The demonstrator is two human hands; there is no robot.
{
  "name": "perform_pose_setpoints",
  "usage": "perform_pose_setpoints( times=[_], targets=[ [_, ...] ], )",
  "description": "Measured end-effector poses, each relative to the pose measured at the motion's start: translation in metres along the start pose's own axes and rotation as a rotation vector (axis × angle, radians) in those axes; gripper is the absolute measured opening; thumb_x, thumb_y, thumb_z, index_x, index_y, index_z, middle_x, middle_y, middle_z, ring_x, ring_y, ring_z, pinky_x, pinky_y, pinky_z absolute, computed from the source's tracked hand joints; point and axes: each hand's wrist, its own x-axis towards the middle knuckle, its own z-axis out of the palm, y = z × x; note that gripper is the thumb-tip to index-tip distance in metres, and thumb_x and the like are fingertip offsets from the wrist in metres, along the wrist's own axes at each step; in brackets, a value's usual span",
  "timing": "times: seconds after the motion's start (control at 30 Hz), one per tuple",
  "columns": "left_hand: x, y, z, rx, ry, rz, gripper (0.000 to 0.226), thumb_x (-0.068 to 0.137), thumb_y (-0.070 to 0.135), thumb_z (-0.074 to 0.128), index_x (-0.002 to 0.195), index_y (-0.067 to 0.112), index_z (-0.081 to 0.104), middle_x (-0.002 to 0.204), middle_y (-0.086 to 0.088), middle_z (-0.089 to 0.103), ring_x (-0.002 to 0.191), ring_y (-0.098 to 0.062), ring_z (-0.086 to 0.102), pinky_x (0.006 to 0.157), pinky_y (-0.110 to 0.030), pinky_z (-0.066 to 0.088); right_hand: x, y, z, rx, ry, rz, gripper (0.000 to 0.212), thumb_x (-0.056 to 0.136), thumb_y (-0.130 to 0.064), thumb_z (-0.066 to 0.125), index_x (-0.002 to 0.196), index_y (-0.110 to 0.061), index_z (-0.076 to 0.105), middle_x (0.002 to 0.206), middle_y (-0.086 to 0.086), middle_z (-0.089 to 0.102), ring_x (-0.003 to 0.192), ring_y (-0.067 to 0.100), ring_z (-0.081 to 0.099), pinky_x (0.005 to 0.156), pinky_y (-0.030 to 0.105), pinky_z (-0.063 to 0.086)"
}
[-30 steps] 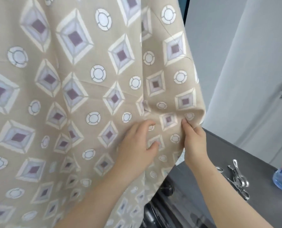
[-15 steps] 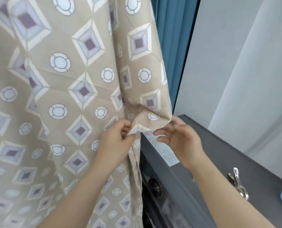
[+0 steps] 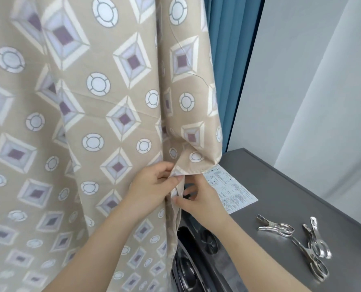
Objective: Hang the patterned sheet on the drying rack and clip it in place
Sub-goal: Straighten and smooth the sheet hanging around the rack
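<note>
Patterned sheet (image 3: 120,102) edge pinched by left hand (image 3: 152,186), right hand (image 3: 200,199) now pinching lower

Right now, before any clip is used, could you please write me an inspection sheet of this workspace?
Surface: grey top of a dark machine, flat.
Job's things: patterned sheet hangs in folds and fills the left of the view; metal clips lie unused on the grey top; the drying rack is not in view.
Clutter: a printed paper label lies flat on the grey top, partly under the sheet's corner.
Hands: left hand pinches a fold at the sheet's side edge; right hand pinches the same edge just below it.
Cables: nothing seen.
Surroundings: blue curtain behind the sheet; pale wall to the right.
</note>
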Motion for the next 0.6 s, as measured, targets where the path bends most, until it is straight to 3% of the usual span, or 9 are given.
perform_pose_setpoints(
  times=[0.17,0.23,0.3,0.37,0.47,0.6],
  targets=[
    [-0.002,-0.001,-0.001,-0.021,-0.019,0.016,0.019,0.084,0.005,0.064,0.089,0.023,0.069,0.085,0.001,0.073,0.080,-0.011,0.069,0.075,-0.024,0.054,-0.006,0.002,0.006,-0.010,0.025,0.021,0.036,0.084,-0.018,0.061,0.110,-0.040,0.048,0.091,-0.017,0.066,0.082,0.000,0.062,0.075,0.016,0.050],
    [-0.002,-0.001,-0.003,-0.028,-0.035,0.009,0.022,0.082,0.002,0.065,0.090,0.022,0.068,0.083,0.001,0.073,0.077,-0.009,0.069,0.070,-0.019,0.053,-0.009,0.004,0.007,-0.045,0.049,0.029,0.021,0.090,-0.015,0.053,0.091,-0.036,0.054,0.071,-0.024,0.061,0.071,-0.004,0.058,0.066,0.013,0.045],
    [-0.003,-0.002,-0.002,0.015,-0.032,0.016,0.025,0.083,0.000,0.063,0.090,0.023,0.066,0.083,0.003,0.071,0.075,-0.007,0.067,0.069,-0.019,0.052,-0.012,0.007,0.006,-0.095,0.093,0.041,0.032,0.095,-0.014,0.048,0.068,-0.032,0.046,0.053,-0.023,0.052,0.056,-0.003,0.048,0.056,0.013,0.036],
    [-0.005,-0.001,-0.001,0.059,-0.012,0.037,0.029,0.085,-0.001,0.060,0.086,0.027,0.066,0.079,0.005,0.071,0.072,-0.006,0.067,0.068,-0.021,0.051,-0.016,0.007,-0.002,-0.064,0.160,0.077,0.035,0.096,-0.013,0.045,0.065,-0.027,0.043,0.053,-0.017,0.050,0.055,-0.002,0.044,0.055,0.013,0.035],
    [-0.002,0.006,0.005,0.120,0.044,0.096,0.034,0.084,0.001,0.059,0.082,0.033,0.067,0.081,0.003,0.071,0.076,-0.013,0.067,0.072,-0.027,0.052,-0.022,0.001,-0.027,0.003,0.349,0.136,0.024,0.096,-0.011,0.040,0.079,-0.021,0.053,0.068,-0.010,0.055,0.066,0.003,0.049,0.061,0.015,0.038],
    [0.007,0.042,0.032,0.140,0.090,0.236,0.022,0.075,0.020,0.051,0.079,0.035,0.066,0.080,0.007,0.071,0.080,-0.013,0.065,0.075,-0.034,0.052,-0.027,-0.028,-0.080,0.080,0.725,0.055,0.030,0.097,-0.011,0.039,0.074,-0.026,0.051,0.070,-0.012,0.053,0.059,-0.008,0.049,0.058,0.014,0.040]
  ],
)
